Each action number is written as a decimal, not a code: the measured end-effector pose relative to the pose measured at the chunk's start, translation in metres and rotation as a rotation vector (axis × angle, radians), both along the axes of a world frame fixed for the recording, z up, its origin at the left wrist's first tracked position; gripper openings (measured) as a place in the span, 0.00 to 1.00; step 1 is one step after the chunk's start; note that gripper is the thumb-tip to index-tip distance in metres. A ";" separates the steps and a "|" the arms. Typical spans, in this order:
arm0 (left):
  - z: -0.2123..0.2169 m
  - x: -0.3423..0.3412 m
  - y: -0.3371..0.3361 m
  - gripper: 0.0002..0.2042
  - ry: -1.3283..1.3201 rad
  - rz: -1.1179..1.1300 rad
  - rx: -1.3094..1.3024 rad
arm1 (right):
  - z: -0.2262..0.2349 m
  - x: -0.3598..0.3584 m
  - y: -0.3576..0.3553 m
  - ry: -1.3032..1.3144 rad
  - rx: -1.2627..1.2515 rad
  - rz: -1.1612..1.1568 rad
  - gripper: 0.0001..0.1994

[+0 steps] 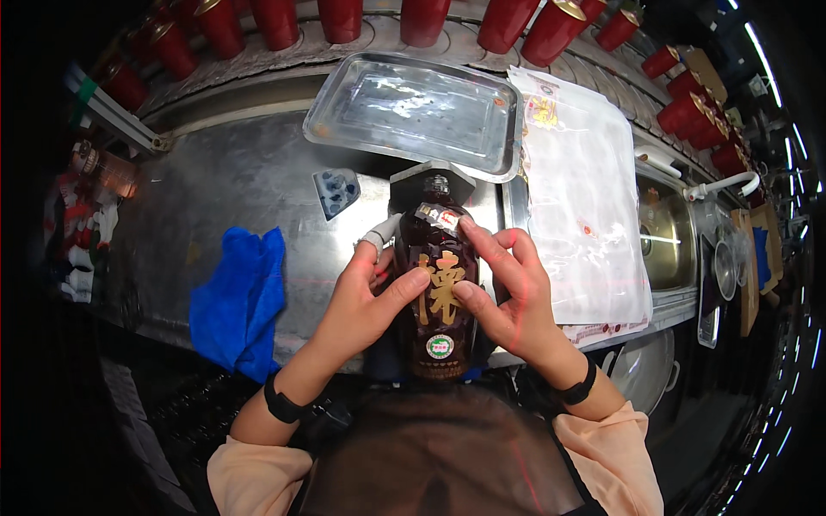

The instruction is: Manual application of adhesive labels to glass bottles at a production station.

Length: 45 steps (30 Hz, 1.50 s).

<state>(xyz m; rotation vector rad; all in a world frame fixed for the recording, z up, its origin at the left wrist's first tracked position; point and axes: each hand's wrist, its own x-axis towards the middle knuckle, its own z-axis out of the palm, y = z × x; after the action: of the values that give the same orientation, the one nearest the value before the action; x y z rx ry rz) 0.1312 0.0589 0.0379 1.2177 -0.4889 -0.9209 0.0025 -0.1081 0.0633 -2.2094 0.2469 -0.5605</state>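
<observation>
A dark brown glass bottle [440, 335] with large gold lettering lies in front of me, its neck pointing away and its base toward my apron. My left hand [379, 288] is closed along its left side, thumb on the front and a pale cover on one finger. On the other side, my right hand [514, 288] grips it too, with fingertips at a small pale label [439, 217] below the neck and the thumb lower on the front. Behind the neck shows a grey angular block [467, 185]; the bottle hides most of it.
A shallow metal tray [320, 116] lies beyond the bottle. Right of it are white printed sheets [594, 232], then a sink with a white tap [727, 185]. A blue cloth [237, 301] and a blue-patterned piece [335, 191] lie left. Red cups [340, 17] line a conveyor behind.
</observation>
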 end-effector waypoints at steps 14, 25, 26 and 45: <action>0.002 -0.004 -0.009 0.34 0.050 -0.003 0.024 | -0.004 0.012 -0.026 0.067 -0.121 0.137 0.32; -0.004 -0.006 0.011 0.48 -0.161 -0.130 0.109 | -0.007 -0.019 -0.008 0.094 -0.112 0.145 0.38; -0.005 -0.005 0.012 0.49 -0.187 -0.143 0.114 | -0.010 -0.021 -0.005 0.092 -0.113 0.139 0.39; -0.003 -0.004 0.011 0.48 -0.044 -0.143 0.107 | -0.005 0.006 -0.018 0.119 -0.087 0.100 0.38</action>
<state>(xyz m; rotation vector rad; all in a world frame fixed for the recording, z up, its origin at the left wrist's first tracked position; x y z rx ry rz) 0.1270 0.0701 0.0345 1.3148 -0.5738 -1.0537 0.0088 -0.1261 0.0582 -2.3280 0.1761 -0.3924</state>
